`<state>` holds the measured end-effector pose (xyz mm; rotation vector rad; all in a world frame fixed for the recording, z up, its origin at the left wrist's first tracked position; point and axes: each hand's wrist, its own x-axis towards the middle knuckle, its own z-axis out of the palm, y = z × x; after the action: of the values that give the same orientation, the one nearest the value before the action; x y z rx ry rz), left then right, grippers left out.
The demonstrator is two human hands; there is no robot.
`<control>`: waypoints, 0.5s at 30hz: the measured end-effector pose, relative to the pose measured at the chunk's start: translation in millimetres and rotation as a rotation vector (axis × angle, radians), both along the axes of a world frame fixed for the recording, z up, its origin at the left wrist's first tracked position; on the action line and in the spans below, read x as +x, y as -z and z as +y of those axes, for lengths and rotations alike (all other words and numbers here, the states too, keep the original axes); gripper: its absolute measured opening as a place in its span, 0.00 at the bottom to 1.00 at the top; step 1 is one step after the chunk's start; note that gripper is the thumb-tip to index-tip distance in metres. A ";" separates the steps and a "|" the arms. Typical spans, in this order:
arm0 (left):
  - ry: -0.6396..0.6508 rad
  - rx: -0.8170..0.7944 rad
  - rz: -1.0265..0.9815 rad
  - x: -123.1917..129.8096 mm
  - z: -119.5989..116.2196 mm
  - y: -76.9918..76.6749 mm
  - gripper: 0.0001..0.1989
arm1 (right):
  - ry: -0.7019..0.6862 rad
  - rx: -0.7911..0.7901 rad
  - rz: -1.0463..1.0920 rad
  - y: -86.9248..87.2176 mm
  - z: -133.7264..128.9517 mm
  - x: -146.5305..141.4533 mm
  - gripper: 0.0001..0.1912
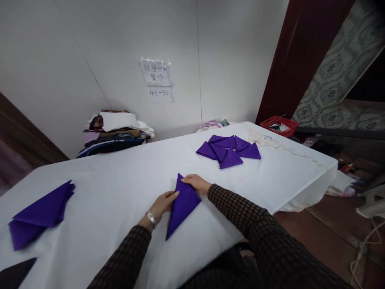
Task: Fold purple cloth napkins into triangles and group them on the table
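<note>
In the head view: near the front edge of the worktop (111, 184), a folded purple napkin (185, 204), triangular, long axis running from the far edge toward the front edge, slightly aslant; one tip aimed at the far edge, a sharper one at the front, the blunt corner rightward. On its long left side, fingers of the left hand (163, 203) clamped; near the far tip, fingers of the right hand (196, 183) clamped likewise. Open room leftward as far as purple cloths (45, 208) by the left end; toward the far right corner, overlapping purple triangles (231, 158), well apart.
</note>
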<state>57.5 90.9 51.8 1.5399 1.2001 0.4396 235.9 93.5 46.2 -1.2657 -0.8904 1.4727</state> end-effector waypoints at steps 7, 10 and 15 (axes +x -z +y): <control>-0.010 -0.179 -0.087 -4.5 -1.6 14.0 0.14 | 0.073 0.004 0.075 5.6 -12.9 28.1 0.08; -0.011 -0.020 -0.009 -6.9 3.9 18.1 0.14 | -0.002 -0.054 0.097 5.3 -24.1 41.5 0.07; 0.029 0.165 0.152 -10.7 11.1 10.2 0.16 | -0.104 -0.144 0.068 6.3 -38.9 64.1 0.04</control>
<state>46.7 102.0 41.7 1.7562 1.2823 0.4174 300.1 54.6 39.9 -1.2817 -0.8279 1.6778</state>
